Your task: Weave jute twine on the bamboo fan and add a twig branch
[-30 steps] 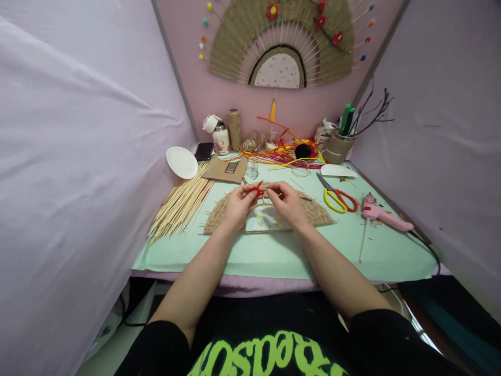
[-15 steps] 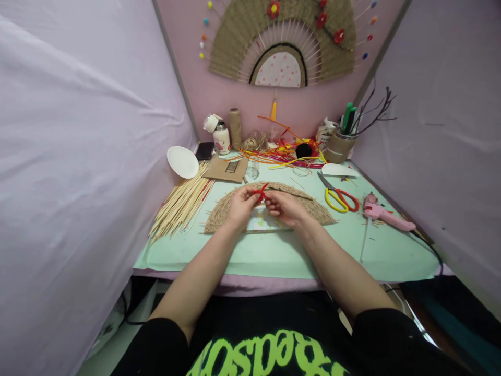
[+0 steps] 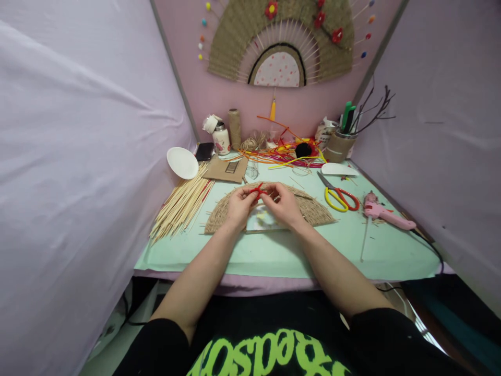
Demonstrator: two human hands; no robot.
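Observation:
My left hand (image 3: 238,204) and my right hand (image 3: 282,202) meet over a woven straw half-fan (image 3: 317,210) lying flat on the pale green table (image 3: 274,250). Both pinch a small red pipe-cleaner piece (image 3: 259,191) between thumb and fingertips, the left gripping its left end, the right its right end. The fan's pale printed centre (image 3: 261,219) shows between my wrists.
Bamboo skewers (image 3: 182,203) lie at the left beside a white dish (image 3: 182,162). Yellow-and-red scissors (image 3: 340,197) and a pink glue gun (image 3: 385,215) lie at the right. Coloured pipe cleaners (image 3: 285,151), a twine spool (image 3: 235,128), a bottle (image 3: 221,138) and a pen cup (image 3: 338,146) stand behind.
My right hand has shifted slightly up and back beside the left, still working the red piece. The left hand has hardly moved.

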